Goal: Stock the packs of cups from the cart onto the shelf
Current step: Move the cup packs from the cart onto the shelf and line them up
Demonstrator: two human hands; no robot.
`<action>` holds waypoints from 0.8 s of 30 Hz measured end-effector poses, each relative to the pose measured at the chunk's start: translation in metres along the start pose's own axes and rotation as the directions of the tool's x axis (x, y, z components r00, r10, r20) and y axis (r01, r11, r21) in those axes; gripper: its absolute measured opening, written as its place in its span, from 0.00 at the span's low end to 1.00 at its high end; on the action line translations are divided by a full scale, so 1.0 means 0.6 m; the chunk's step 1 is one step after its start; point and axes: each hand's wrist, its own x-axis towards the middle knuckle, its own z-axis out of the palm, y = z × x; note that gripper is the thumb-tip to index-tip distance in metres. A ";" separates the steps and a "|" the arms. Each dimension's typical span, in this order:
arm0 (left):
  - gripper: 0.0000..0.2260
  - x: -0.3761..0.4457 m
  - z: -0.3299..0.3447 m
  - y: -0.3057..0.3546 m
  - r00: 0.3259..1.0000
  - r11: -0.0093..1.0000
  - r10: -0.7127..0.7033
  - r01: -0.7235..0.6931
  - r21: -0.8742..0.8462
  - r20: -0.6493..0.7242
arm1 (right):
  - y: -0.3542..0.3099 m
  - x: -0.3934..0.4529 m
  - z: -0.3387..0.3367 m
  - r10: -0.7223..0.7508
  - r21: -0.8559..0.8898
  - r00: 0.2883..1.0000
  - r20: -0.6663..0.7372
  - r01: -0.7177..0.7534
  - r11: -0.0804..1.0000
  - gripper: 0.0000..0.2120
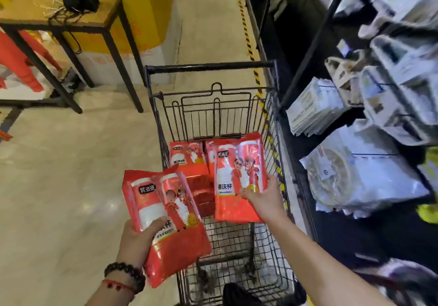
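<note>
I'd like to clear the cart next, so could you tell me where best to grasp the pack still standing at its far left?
Take the far-left pack by its top edge, reaching down from above. It stands upright against the cart end wall, its lower part hidden behind other red packaging, so only the top is free.

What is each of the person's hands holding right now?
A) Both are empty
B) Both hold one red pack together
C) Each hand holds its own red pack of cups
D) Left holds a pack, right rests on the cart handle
C: the left hand grips one red pack beside the cart, and the right hand grips another pack over the basket.
</note>
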 end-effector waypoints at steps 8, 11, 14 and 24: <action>0.15 -0.020 0.071 0.007 0.922 0.937 0.112 -0.222 0.270 0.371 | 0.117 -0.202 -0.095 0.032 0.028 0.923 -0.383 -0.023 0.999 0.37; 0.24 -0.052 0.103 0.002 0.852 0.900 0.134 -0.318 0.297 0.506 | 0.156 -0.288 -0.115 0.067 0.091 0.857 -0.512 -0.024 0.996 0.37; 0.21 -0.099 0.142 -0.007 0.774 0.857 0.146 -0.410 0.313 0.616 | 0.199 -0.378 -0.142 0.119 0.128 0.773 -0.623 -0.050 0.991 0.37; 0.18 -0.337 0.301 -0.106 0.388 0.685 0.010 -0.674 0.277 0.921 | 0.363 -0.696 -0.239 0.351 0.363 0.383 -0.855 -0.043 0.931 0.36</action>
